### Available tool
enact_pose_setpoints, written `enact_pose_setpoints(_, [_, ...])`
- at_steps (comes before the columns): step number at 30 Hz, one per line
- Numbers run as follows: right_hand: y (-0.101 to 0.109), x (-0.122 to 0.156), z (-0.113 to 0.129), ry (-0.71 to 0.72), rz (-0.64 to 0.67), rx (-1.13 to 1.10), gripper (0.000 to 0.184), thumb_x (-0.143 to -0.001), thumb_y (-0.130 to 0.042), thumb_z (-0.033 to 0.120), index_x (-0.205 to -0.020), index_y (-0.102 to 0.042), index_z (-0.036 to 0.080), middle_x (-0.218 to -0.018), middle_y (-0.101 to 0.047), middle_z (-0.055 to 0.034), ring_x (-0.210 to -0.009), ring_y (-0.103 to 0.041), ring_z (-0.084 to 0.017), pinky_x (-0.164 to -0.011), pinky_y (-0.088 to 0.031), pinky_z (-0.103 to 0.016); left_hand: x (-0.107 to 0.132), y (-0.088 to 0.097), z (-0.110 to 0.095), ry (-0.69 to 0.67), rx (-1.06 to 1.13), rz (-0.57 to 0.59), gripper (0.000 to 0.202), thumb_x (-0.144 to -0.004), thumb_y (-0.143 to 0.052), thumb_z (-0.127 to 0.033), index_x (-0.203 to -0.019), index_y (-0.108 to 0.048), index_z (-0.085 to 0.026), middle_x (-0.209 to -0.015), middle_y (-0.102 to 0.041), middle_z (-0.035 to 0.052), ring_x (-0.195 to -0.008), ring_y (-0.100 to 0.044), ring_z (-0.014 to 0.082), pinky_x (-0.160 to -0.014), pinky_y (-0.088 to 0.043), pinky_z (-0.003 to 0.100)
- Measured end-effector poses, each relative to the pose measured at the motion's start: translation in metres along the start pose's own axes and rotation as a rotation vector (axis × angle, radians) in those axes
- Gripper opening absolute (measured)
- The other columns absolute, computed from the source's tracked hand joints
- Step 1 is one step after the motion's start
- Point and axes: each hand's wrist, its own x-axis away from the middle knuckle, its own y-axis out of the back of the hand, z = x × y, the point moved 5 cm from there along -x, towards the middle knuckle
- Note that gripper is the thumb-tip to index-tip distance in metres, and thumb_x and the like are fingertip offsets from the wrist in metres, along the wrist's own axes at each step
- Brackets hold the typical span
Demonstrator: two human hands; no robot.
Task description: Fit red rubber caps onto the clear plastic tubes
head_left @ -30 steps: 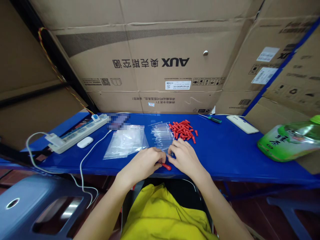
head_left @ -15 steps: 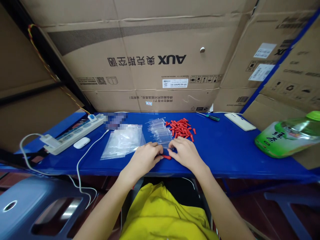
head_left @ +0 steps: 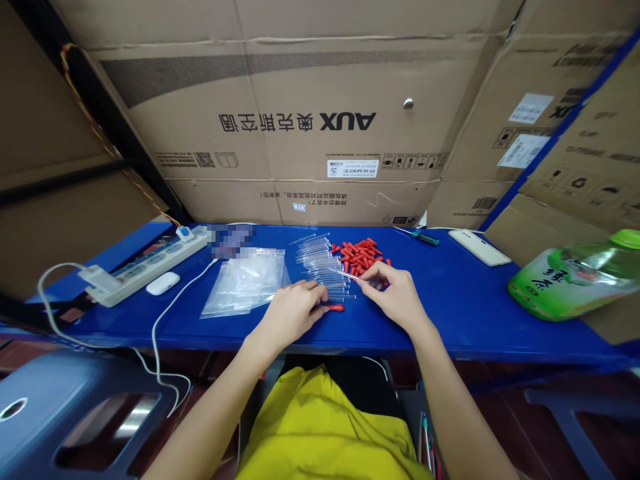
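Note:
My left hand (head_left: 295, 310) rests low over the blue table, its fingers closed on a red rubber dropper bulb (head_left: 337, 307) whose rounded end sticks out to the right. My right hand (head_left: 393, 293) is closed in a pinch on a thin glass tube (head_left: 347, 275), which points left over the other tubes. Between and beyond the hands lies a row of clear glass tubes (head_left: 317, 257), roughly side by side. A heap of red dropper bulbs (head_left: 361, 253) sits just behind my right hand, which hides its near edge.
Clear plastic bags (head_left: 245, 283) lie to the left, by a white cable, an earphone case (head_left: 163, 283) and a power strip (head_left: 150, 263). Toward the right are a screwdriver (head_left: 425, 237), a phone (head_left: 479, 247) and a green-labelled bottle (head_left: 570, 280). Cardboard (head_left: 300, 87) walls the back.
My right hand has moved away from my left, up and to the right, and now pinches a glass tube. My left hand stays nearly in place by the red bulb.

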Motion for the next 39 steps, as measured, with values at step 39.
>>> enact_pose_setpoints(39, [0.030,0.003,-0.054,-0.383,-0.139,0.294,0.034,-0.087,-0.063,0.021,-0.119,-0.075,0.020,-0.073,-0.069,0.0001,-0.066,-0.062,-0.019,-0.066,-0.043,-0.031,-0.011,-0.021,-0.017,-0.063,0.216,-0.403,0.026,-0.113,-0.034,-0.028,-0.107,-0.059,-0.021,-0.100,-0.073,0.0063,-0.087,-0.070,0.0205,-0.078,-0.052,0.031])
